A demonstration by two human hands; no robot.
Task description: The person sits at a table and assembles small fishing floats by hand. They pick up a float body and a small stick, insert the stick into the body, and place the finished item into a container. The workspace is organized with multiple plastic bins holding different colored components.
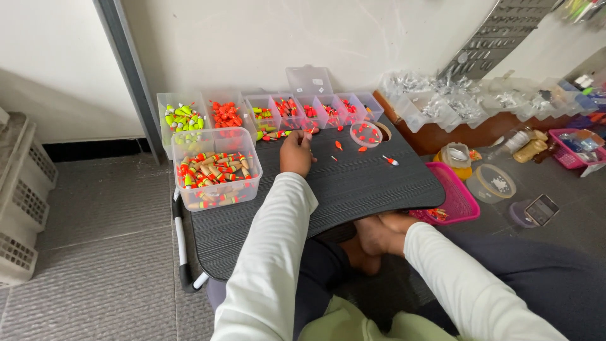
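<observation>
A grey tiled floor (95, 208) and a white wall surround a low black counter (353, 183), where the person sits with legs tucked under it. The left hand (295, 153) reaches across the counter with fingers curled down near the far edge, just in front of the row of small clear trays (315, 110) filled with orange and yellow floats; whether it grips anything cannot be told. Left of that hand stands a clear tub (216, 167) heaped with striped floats. Right of the hand lie loose orange pieces (339, 145), a small round dish (366, 134) holding more, and a single red-and-white float (391, 161). The right hand (394, 222) rests below the counter's near edge against the foot — its grip is hidden. A pink basket (456, 199) sits beside the counter's right edge.
</observation>
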